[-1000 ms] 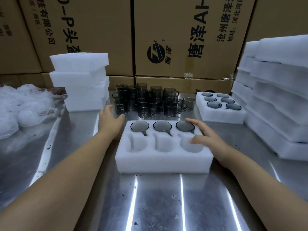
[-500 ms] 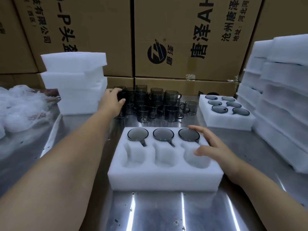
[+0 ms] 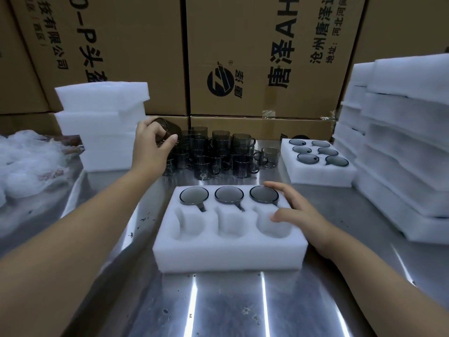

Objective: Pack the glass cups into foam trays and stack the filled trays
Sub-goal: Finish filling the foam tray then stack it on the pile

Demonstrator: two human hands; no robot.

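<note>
A packer's left hand [image 3: 153,147], which a second ago lay by the far left corner of the foam tray [image 3: 228,254], has gone to the cluster of loose cups [image 3: 218,154] and now grasps a smoked glass cup [image 3: 170,128], lifted and tilted above the others. The right hand [image 3: 301,215] stays flat and relaxed on the tray's right end, steadying it. The tray sits near the packer on the steel table [image 3: 230,307], with three cups [image 3: 228,195] in its far row and three near pockets [image 3: 229,224] empty, so this cup likely fills the fourth. A filled tray [image 3: 320,176] waits at far right. On the cartons [image 3: 267,57] behind, turned sideways, "唐泽 AH", "沧州唐泽" and "有限公司" can be read, beside a round black logo.
</note>
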